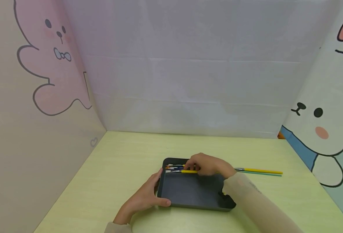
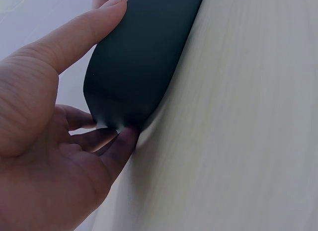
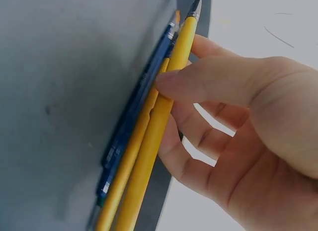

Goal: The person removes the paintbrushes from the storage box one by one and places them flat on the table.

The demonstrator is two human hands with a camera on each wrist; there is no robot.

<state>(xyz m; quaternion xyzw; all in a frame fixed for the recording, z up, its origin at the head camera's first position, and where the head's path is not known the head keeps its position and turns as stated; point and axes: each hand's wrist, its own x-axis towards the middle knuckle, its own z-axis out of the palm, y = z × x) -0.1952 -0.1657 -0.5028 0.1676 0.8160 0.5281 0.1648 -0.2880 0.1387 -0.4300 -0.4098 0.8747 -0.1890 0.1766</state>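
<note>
A dark rectangular tray lies on the table with several paintbrushes along its far side. My left hand holds its near left corner; in the left wrist view the thumb lies over the dark side, fingertips at the lower edge. Over the tray's far side, my right hand pinches a thick yellow paintbrush between thumb and fingers. Beside it lie a thinner yellow paintbrush and blue paintbrushes. The sleeve hides part of the tray's right side.
Right of the tray, another yellow paintbrush and a teal-handled one lie on the pale yellow table. White sheeting stands behind, and cartoon-printed panels flank both sides. A small orange thing shows at the back right corner.
</note>
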